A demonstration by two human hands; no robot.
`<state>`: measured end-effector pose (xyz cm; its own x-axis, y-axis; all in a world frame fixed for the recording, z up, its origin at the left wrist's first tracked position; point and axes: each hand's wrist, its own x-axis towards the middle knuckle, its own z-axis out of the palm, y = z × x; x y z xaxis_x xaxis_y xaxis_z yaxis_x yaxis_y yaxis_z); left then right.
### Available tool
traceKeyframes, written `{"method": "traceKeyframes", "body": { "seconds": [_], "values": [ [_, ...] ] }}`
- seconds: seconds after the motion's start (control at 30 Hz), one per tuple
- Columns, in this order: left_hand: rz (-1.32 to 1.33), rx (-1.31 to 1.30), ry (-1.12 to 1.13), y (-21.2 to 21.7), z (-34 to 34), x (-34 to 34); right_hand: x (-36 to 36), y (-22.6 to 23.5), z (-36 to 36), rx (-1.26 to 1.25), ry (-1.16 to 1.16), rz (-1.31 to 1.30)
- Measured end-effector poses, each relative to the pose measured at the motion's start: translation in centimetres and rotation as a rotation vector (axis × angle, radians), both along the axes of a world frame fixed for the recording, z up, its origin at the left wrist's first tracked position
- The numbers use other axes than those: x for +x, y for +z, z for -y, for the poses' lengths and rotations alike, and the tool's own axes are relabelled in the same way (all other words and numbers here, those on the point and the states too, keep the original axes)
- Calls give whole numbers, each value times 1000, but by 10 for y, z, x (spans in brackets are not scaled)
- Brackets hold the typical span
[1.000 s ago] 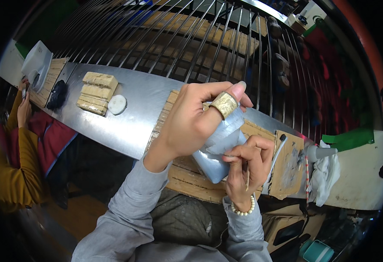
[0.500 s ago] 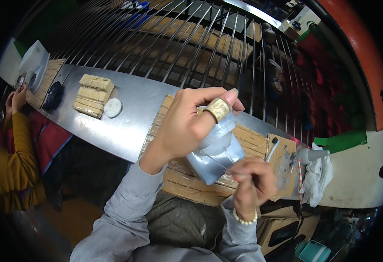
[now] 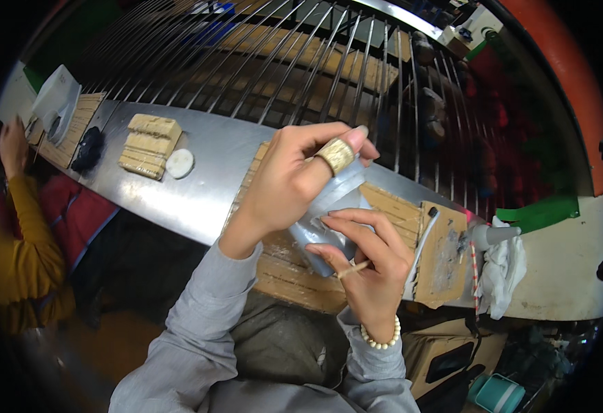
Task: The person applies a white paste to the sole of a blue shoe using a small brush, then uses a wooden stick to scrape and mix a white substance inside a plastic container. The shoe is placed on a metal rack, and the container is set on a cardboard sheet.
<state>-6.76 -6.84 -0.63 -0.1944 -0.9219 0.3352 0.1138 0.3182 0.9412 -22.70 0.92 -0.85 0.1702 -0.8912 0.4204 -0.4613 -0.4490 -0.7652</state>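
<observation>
The left hand's grip (image 3: 284, 180) is closed over the upper end of a pale blue, glossy piece (image 3: 343, 195), thumb on top; its other fingertips are mostly hidden. A broad golden band (image 3: 336, 156) circles that thumb. The piece hangs tilted from this grip, above the large cardboard (image 3: 291, 283) on the metal counter (image 3: 198, 199).

Just below and right of it, the right hand's grip (image 3: 377, 275) is spread — index finger and thumb stand apart, fingertips at the piece's near face. Whether they touch it cannot be told. A thin tan strip (image 3: 353, 269) lies by the right thumb — held or worn, it is unclear. A bead bracelet (image 3: 382, 339) rings the right wrist.

Near the right grip, on its right, a toothbrush (image 3: 424, 239) lies at the edge of a smudged cardboard (image 3: 437, 279); farther right are a striped straw (image 3: 475, 275) and a white cloth (image 3: 502, 277). Well left of the left grip sit a tan block (image 3: 150, 146) and, just beside it, a white disc (image 3: 179, 164).
</observation>
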Motion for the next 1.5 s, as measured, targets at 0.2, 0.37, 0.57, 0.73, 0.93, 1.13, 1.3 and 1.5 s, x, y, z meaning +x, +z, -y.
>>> {"method": "traceKeyframes", "body": {
  "seconds": [0.2, 0.37, 0.57, 0.73, 0.93, 1.13, 1.3, 1.5],
  "values": [
    [3, -54, -4, -3, 4, 0, 14, -30, 11, -150, -11, 252],
    [31, -47, 9, -4, 6, 1, 13, -24, 11, -87, 4, 292],
    [-12, -6, 15, -3, 3, -1, 22, -14, 14, -47, -94, 303],
    [8, -32, 12, 0, 4, -1, 27, -19, 21, -38, -67, 608],
    [31, 5, 11, 3, 1, -1, 21, -18, 28, -12, -71, 825],
    [-61, 8, 8, 3, 1, -4, -6, 10, 32, -141, -72, 851],
    [-48, 14, 5, 3, 0, -4, -11, 17, 28, -150, -116, 706],
    [-31, 9, 9, 4, 0, -4, -25, 9, 22, 38, -74, 364]
  ]
}}
